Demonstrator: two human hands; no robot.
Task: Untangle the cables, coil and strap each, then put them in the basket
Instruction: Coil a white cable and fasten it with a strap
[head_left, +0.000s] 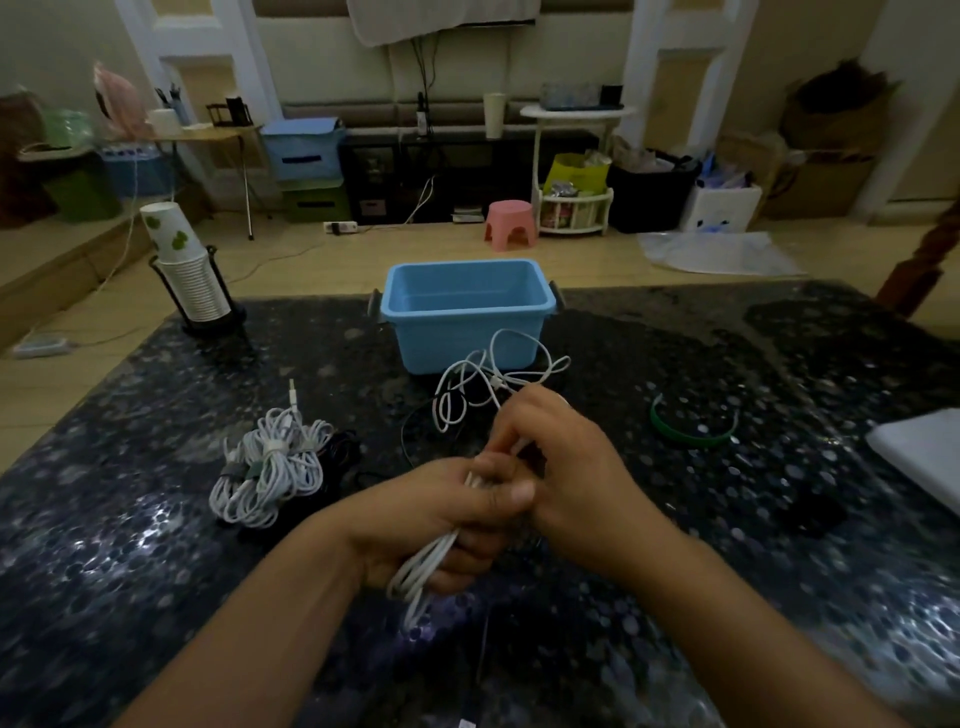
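My left hand (447, 514) grips a half-made coil of white cable (423, 566), its loops hanging below the fist. My right hand (566, 462) pinches the same cable just above the left thumb. The loose end of that white cable (493, 379) trails in tangled loops toward the blue basket (467, 312), which stands empty at the table's far middle. To the left lie strapped white cable coils (270, 467) on top of a dark cable bundle (337, 452). A thin black cable (410, 431) loops on the table in front of the basket.
A green strap (685, 436) lies curved on the dark speckled table (727, 545) to the right. A stack of paper cups in a black holder (189, 280) stands at the back left corner. A white flat object (924, 457) sits at the right edge.
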